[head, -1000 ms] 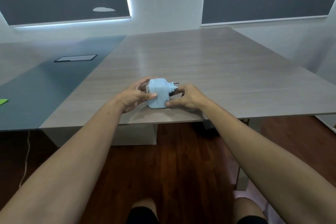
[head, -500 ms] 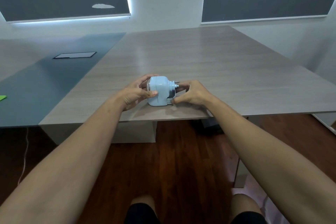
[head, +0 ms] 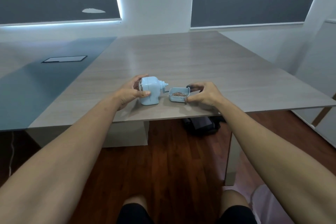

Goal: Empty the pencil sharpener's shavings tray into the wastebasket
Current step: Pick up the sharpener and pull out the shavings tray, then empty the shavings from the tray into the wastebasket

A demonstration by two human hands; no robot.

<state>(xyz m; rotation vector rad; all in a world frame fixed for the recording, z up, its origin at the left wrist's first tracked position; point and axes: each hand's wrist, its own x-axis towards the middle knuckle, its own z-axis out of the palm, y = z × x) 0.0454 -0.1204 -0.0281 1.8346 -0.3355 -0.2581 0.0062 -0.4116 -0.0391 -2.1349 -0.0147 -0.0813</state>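
Observation:
A light blue pencil sharpener (head: 150,90) stands on the grey wooden table (head: 200,63) near its front edge. My left hand (head: 131,92) grips its body from the left. The shavings tray (head: 179,94), pulled out and holding brown shavings, sits just right of the sharpener. My right hand (head: 204,93) holds the tray at its right end between thumb and fingers. The sharpener's crank with its dark handle shows behind the tray. No wastebasket is in view.
A dark bag (head: 201,125) lies on the wooden floor under the table's front edge. A table leg (head: 231,160) stands at the right by my knee. A dark blue table section with a cable hatch (head: 64,59) lies to the left.
My right hand has drawn the shavings tray out of the sharpener to the right. My left hand kept hold of the sharpener body.

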